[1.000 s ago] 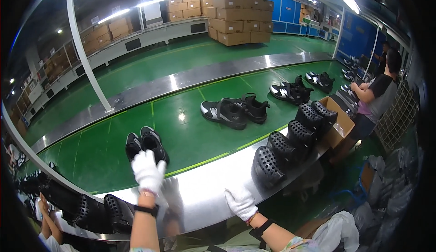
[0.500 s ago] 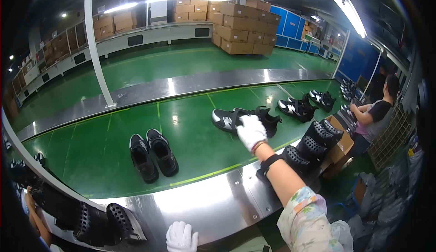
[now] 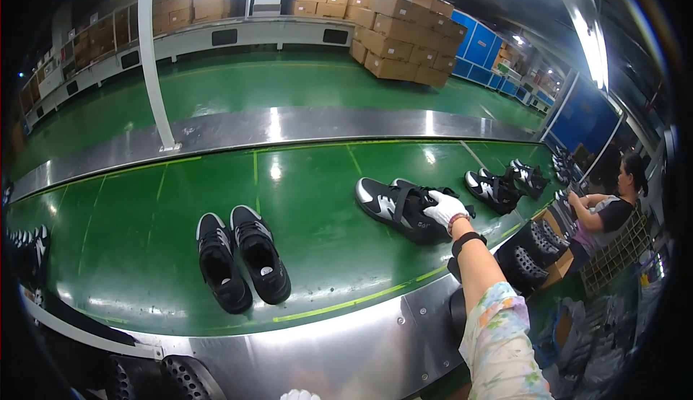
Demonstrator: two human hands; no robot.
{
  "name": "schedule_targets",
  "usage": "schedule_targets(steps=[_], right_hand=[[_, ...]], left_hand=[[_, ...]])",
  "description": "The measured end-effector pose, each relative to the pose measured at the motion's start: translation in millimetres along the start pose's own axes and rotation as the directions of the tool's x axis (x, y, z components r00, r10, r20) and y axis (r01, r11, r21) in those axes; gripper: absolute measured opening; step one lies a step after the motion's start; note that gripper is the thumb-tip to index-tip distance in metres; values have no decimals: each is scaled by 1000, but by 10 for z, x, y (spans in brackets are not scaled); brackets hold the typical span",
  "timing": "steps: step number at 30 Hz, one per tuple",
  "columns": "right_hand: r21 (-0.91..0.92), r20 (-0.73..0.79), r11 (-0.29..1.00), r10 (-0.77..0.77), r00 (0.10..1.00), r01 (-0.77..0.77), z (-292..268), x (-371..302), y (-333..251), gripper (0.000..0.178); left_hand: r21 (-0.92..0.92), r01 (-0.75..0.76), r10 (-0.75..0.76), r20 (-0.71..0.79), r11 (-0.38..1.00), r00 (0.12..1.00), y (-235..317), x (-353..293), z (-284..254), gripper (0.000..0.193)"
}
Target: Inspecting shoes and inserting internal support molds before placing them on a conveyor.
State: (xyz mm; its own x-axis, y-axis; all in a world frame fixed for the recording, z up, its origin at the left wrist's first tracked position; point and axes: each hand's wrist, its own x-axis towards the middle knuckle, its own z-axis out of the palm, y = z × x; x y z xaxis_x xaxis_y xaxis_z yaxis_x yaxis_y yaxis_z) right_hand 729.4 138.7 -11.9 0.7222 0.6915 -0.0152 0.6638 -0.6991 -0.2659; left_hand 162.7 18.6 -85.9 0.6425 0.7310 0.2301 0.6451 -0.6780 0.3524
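On the green belt, a pair of black sneakers with silver toes (image 3: 399,209) lies to the right of centre. My right hand (image 3: 446,207), in a white glove, is closed over the opening of this pair, fingers bent down at the collar. The fingertips are partly hidden by the shoe. Only the top of my white-gloved left hand (image 3: 299,395) shows at the bottom edge, by the metal ledge, its fingers mostly out of view. Left of centre stands another pair of black sneakers (image 3: 244,259), toes pointing away from me.
A steel ledge (image 3: 325,349) borders the belt. More sneakers (image 3: 494,189) sit farther right. Black perforated shoe-shaped pieces (image 3: 530,259) stand near a carton at right, others (image 3: 184,378) at lower left. A person (image 3: 603,212) works at the right. Stacked cartons (image 3: 408,39) stand beyond.
My right hand has shifted from the front part of the sneakers back to their collar. My left hand has dropped almost out of view. The whole view has tilted slightly.
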Motion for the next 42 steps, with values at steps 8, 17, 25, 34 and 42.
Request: schedule_targets(steps=[8,17,25,34,42], right_hand=[[386,322,918,-227,919,92,-341,-483,-1051,64],[-238,245,900,-307,920,364,-259,-1104,-993,63],[-43,353,970,-208,912,238,-120,-937,-1000,91],[-77,345,950,-260,902,303,-107,-1295,-1534,44],[92,396,796,-581,711,599,-605,-2966,-1445,34]], left_hand=[[-43,3,-2,13,999,1000,-1,34,-7,14],[-62,-53,44,-133,997,990,-3,-11,25,15],[-71,-10,6,-56,997,998,24,37,-25,12],[-2,-5,5,-12,1000,1000,53,-17,-63,16],[-429,10,-134,-261,903,956,136,182,-135,39]])
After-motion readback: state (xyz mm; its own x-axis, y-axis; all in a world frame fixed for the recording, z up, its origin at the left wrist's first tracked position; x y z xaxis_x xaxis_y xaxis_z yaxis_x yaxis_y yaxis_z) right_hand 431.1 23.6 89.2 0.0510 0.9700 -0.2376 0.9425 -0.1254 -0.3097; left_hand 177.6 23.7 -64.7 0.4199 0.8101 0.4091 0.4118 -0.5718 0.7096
